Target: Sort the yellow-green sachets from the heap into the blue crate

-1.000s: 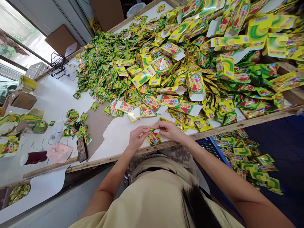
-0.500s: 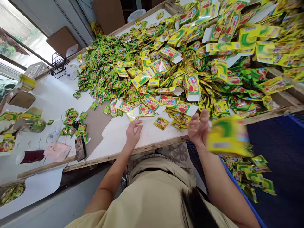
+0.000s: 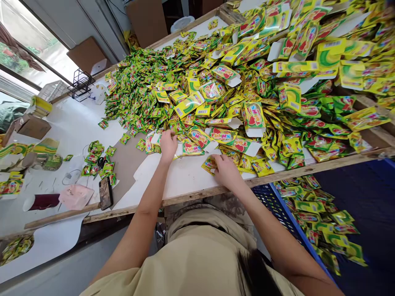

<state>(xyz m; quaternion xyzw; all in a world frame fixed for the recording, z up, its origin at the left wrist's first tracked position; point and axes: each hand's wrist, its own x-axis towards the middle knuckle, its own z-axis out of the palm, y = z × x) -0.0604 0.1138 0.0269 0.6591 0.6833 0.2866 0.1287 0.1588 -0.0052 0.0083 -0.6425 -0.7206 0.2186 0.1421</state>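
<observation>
- On the table (image 3: 185,174) near its front edge: yellow packet (image 3: 207,165), flat, right hand (image 3: 226,172) at its right side.
- Right hand: fingers curled, tips at packet; cannot tell if they pinch it.
- Left hand (image 3: 168,146): back of hand up, at front of pile, by a box (image 3: 156,139) with white flap; fingertips hidden, cannot tell if wide, narrow or holding.
- Between the hands, slightly behind: open box (image 3: 191,148), lying flat.
- Behind both hands: big pile (image 3: 138,88), small green packets on left, yellow packets and boxes toward right.
- Right, below table edge: blue crate (image 3: 296,224), filled packs (image 3: 310,206) inside.
- Left on table: small packets (image 3: 93,156), scissors (image 3: 101,163) among them, phone (image 3: 105,193) just beside, pink bag (image 3: 75,195), jar (image 3: 51,161) lying on its side.
- Far left back: black wire rack (image 3: 80,84).
</observation>
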